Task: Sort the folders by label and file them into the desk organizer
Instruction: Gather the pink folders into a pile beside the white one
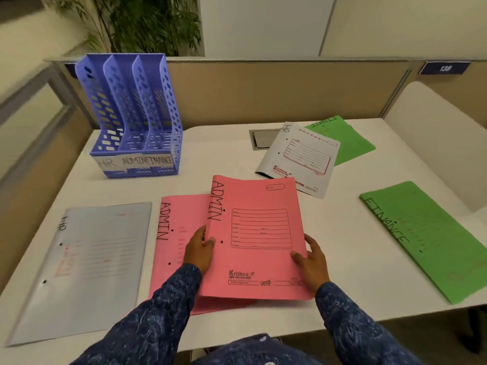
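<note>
My left hand (200, 248) grips the left edge of the upper ADMIN folder (258, 238), thumb on the cover near the punch hole. My right hand (311, 262) takes its right edge with fingers curled over the cover. I hold it at both sides because the card is thin and would sag from one corner. It rides slightly raised and skewed above the lower ADMIN folder (176, 246), which lies flat on the desk (210, 159) just to the left and partly under it. I judge I am squaring the two pinks into one pile, so that they go in as one label group. To the near left, apart from the pinks, lies the near HR folder (87, 264), grey, its label along the spine. On the near right the near FINANCE folder (427, 241), green, lies angled by the desk's edge. Farther off to the right, the far HR folder (300, 156) overlaps the far FINANCE folder (350, 138), so those groups look unsorted. The blue organizer (134, 114) stands at the far left with nothing visible in its three slots. Its label strip (134, 162) reads HR, ADMIN, FINANCE from left to right, so the pinks belong in the middle slot.
</note>
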A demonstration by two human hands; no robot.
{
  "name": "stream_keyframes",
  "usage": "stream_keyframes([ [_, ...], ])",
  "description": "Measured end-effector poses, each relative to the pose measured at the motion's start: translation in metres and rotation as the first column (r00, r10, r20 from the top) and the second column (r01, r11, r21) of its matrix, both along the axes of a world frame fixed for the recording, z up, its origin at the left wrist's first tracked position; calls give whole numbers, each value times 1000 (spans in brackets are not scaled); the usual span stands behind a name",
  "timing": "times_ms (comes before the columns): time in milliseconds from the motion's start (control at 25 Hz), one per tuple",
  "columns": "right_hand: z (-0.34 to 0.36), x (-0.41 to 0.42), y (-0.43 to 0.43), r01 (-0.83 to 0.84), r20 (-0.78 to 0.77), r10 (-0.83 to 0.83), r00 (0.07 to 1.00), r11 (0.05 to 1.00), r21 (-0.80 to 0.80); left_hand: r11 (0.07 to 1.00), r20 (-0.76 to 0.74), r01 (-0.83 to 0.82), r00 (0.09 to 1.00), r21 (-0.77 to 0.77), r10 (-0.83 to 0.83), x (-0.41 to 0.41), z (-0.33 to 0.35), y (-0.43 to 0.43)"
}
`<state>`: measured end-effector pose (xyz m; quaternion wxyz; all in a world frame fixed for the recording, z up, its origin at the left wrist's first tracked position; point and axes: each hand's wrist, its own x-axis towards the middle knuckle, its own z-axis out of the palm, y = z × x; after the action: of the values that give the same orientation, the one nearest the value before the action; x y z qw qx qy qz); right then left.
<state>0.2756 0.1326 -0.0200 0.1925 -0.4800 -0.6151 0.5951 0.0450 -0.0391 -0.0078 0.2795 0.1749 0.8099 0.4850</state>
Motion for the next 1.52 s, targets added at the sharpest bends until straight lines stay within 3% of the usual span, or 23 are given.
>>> stream_keyframes([
  [400, -3, -81, -71, -159, 83, 156, 984, 987, 29, 946, -272, -134, 961, -296, 51, -48, -22, -84],
  [560, -6, -91, -85, -187, 189, 165, 968, 977, 103, 925, -290, -141, 956, -352, 36, -55, -30, -102],
  [720, -12, -95, -94, -291, 419, 171, 892, 926, 241, 913, -282, -120, 959, -391, 5, -59, -39, -112],
  [840, -14, -97, -98, -361, 517, 157, 842, 875, 322, 906, -326, -85, 944, -416, -61, -63, -43, -114],
  [1200, -19, -76, -89, -387, 548, 141, 825, 846, 366, 887, -508, 62, 801, -457, -317, -65, -38, -96],
  [1520, -29, 5, -58, -346, 666, 4, 746, 857, 383, 788, -506, 260, 645, -558, -572, -24, -44, -38],
])
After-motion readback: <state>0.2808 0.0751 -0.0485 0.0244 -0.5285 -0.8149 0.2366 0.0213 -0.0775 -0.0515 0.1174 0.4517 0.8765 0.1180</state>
